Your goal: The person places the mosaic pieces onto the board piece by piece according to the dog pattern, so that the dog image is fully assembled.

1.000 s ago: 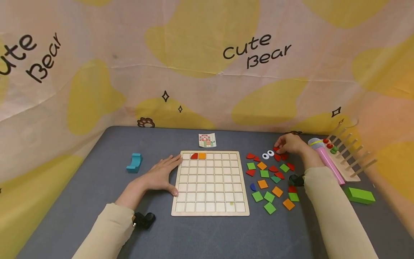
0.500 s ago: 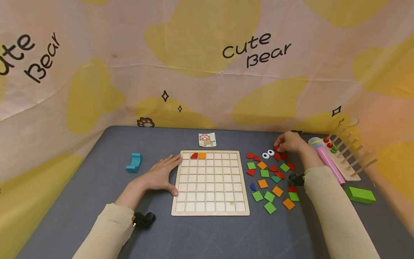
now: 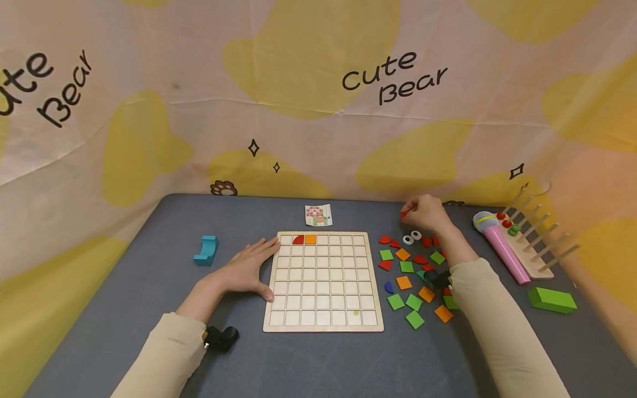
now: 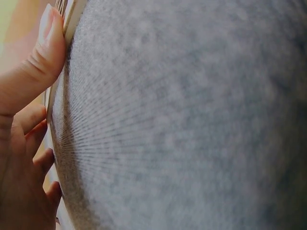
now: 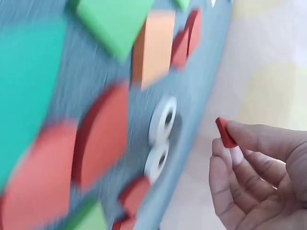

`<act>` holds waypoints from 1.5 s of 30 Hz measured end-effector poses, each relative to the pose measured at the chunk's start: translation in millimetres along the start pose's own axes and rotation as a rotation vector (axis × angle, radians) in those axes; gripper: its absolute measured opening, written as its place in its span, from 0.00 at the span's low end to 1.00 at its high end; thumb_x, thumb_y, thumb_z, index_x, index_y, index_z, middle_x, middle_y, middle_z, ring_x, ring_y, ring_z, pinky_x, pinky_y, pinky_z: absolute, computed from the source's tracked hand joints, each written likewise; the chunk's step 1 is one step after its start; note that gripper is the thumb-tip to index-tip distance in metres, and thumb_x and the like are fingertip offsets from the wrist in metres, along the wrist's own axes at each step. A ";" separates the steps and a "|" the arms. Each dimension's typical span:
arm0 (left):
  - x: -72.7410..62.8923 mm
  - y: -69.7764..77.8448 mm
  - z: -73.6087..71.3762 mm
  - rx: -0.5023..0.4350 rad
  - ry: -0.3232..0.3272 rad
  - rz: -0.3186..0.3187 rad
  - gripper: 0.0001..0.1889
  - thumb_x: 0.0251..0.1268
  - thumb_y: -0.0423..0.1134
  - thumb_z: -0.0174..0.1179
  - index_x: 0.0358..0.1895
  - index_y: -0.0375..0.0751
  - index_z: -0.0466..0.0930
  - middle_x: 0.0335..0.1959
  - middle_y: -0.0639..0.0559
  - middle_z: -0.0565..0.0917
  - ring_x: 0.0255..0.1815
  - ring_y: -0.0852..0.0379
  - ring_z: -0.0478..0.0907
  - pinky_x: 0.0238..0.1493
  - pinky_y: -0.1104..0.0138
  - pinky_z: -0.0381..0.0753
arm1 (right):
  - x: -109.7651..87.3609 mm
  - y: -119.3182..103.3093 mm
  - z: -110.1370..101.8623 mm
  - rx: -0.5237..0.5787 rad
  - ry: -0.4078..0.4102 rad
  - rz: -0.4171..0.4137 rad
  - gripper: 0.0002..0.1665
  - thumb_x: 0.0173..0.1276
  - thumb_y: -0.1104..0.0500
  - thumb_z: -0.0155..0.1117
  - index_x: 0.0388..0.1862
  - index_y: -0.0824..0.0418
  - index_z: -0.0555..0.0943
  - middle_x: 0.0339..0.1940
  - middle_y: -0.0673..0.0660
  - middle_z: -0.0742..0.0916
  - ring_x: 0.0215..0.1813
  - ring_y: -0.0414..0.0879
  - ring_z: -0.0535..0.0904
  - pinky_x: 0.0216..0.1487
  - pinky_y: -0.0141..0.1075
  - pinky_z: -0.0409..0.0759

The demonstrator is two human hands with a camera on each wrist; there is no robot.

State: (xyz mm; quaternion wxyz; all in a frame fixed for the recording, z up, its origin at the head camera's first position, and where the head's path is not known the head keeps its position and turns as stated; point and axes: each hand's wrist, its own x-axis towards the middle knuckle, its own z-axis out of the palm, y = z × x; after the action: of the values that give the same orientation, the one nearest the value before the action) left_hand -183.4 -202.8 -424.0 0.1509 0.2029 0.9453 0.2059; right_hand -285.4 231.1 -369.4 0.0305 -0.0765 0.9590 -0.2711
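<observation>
A wooden grid board [image 3: 325,273] lies on the table, with a red quarter-circle tile [image 3: 298,239] and an orange square tile [image 3: 311,239] in its top row. My left hand [image 3: 246,268] rests at the board's left edge, fingers spread, thumb touching the rim. Above the table, beyond the loose tiles, my right hand [image 3: 428,214] pinches a small red tile [image 5: 225,132] between thumb and fingers; its full outline is partly covered. Below that hand lie two white eye tiles [image 3: 412,237] with black dots. Several red, green and orange tiles [image 3: 406,267] are scattered right of the board.
A small picture card [image 3: 318,215] lies behind the board. At the left stands a teal curved block [image 3: 206,250]. On the right are a pink toy microphone [image 3: 502,249], a wooden peg rack [image 3: 534,254] and a green block [image 3: 552,299]. A printed cloth hangs behind the table.
My right hand has lifted the red tile from the far end of the loose tiles and moved left with it. The left hand has stayed at the board's edge.
</observation>
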 end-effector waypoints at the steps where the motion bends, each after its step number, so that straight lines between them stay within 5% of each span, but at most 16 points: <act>1: 0.0 -0.2 0.0 0.001 -0.001 -0.001 0.68 0.32 0.65 0.78 0.79 0.41 0.50 0.83 0.44 0.49 0.83 0.36 0.44 0.78 0.37 0.46 | 0.7 -4.6 3.8 0.018 -0.003 -0.004 0.10 0.59 0.62 0.69 0.40 0.65 0.86 0.37 0.63 0.88 0.39 0.55 0.81 0.36 0.35 0.76; 11: -1.5 0.9 -0.9 -0.002 -0.005 -0.005 0.68 0.32 0.64 0.78 0.79 0.41 0.50 0.83 0.44 0.49 0.83 0.36 0.44 0.78 0.37 0.45 | 5.1 -60.2 37.5 0.181 -0.055 -0.080 0.13 0.59 0.63 0.73 0.44 0.62 0.84 0.34 0.58 0.86 0.29 0.45 0.82 0.32 0.30 0.79; 23: -2.5 2.6 -2.4 -0.015 -0.006 -0.004 0.68 0.32 0.64 0.79 0.79 0.41 0.50 0.83 0.44 0.50 0.83 0.36 0.43 0.78 0.36 0.45 | 6.3 -108.9 74.1 0.165 -0.101 -0.201 0.08 0.63 0.63 0.70 0.42 0.59 0.87 0.35 0.58 0.89 0.39 0.49 0.83 0.39 0.34 0.78; 34: -1.5 2.0 -1.7 -0.006 -0.005 0.001 0.68 0.33 0.64 0.78 0.79 0.40 0.50 0.83 0.44 0.49 0.83 0.36 0.43 0.78 0.36 0.45 | 11.6 -128.4 96.4 0.213 -0.186 -0.172 0.09 0.63 0.64 0.71 0.43 0.60 0.87 0.30 0.57 0.89 0.35 0.49 0.84 0.36 0.31 0.76; 45: -2.6 3.4 -2.0 -0.018 -0.002 -0.006 0.68 0.32 0.63 0.79 0.79 0.41 0.50 0.83 0.44 0.49 0.83 0.36 0.44 0.78 0.36 0.45 | 12.0 -131.4 111.2 0.139 -0.172 -0.155 0.05 0.59 0.65 0.73 0.34 0.57 0.86 0.28 0.55 0.89 0.32 0.44 0.82 0.40 0.32 0.77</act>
State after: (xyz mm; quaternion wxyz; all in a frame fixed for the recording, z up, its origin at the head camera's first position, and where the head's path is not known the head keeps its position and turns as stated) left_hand -180.7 -201.7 -420.2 0.1545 0.1988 0.9439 0.2136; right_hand -269.0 61.3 -395.3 0.0966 -0.1708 0.9230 -0.3309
